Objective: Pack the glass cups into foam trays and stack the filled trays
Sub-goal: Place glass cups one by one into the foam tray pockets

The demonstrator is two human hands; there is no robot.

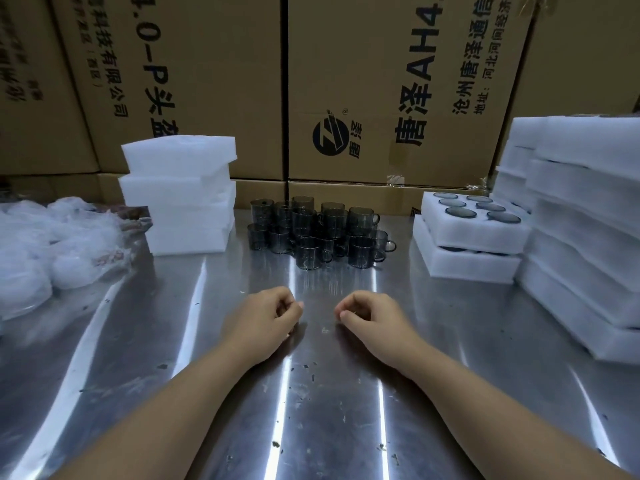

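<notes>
While the left hand (265, 315) and right hand (372, 317) rest side by side on the steel table (329, 393), fingers loosely curled round nothing, packing seems to sit between trays. The next move likely calls for a tray from the pile of empty foam trays (183, 195) ahead-left of the left hand, then the glass cups (317, 232) clustered straight beyond both hands. The filled trays (474, 220) are stacked ahead-right of the right hand, crumpled plastic (52, 244) lies far left, and I judge neither reach obstructed.

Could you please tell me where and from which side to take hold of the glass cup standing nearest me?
Probably grip the nearest glass cup round its wall near the rim, coming from the near side. It stands upright with bare table in front, while other cups crowd behind and beside it, and its handle points right towards a neighbour.
</notes>
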